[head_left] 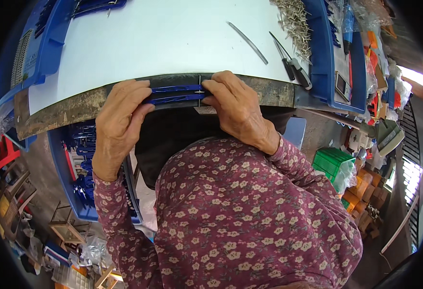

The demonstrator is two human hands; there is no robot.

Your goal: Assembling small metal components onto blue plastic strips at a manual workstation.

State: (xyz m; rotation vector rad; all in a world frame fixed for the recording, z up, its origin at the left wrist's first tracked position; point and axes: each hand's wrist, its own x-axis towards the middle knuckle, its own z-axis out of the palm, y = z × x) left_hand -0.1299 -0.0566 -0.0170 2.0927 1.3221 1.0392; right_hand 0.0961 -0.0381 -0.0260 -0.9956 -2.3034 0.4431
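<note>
Blue piece: A narrow, dark blue part [177,100], seen as two slim bars side by side, runs left to right between the hands at the near edge of the worktable [86,102].
Left hand: Nearly closed [120,115], with fingers and thumb pinching the left end of the blue piece.
Right hand: Also nearly closed [240,106], its thumb and fingers gripping the right end.
Metal rod: A thin rod [200,79] crosses the bars just beside the right fingertips; whether it passes through them is too small to tell.
Steady handling: Even pressure at both ends should keep the bars parallel; the right fingertips are best kept off the rod's tips, and a light pinch should avoid bending anything so slim.
On the white top: A heap of small metal pins [295,29], a grey strip [248,43] and a screwdriver with a grey-and-black handle [302,74] lie toward the right.
Bins: Blue ones flank the table at left [52,45] and right [321,62]; another [59,166], below the table edge at left, holds more blue parts.
Writing: No brand, label or lettering is legible on the blue piece.
</note>
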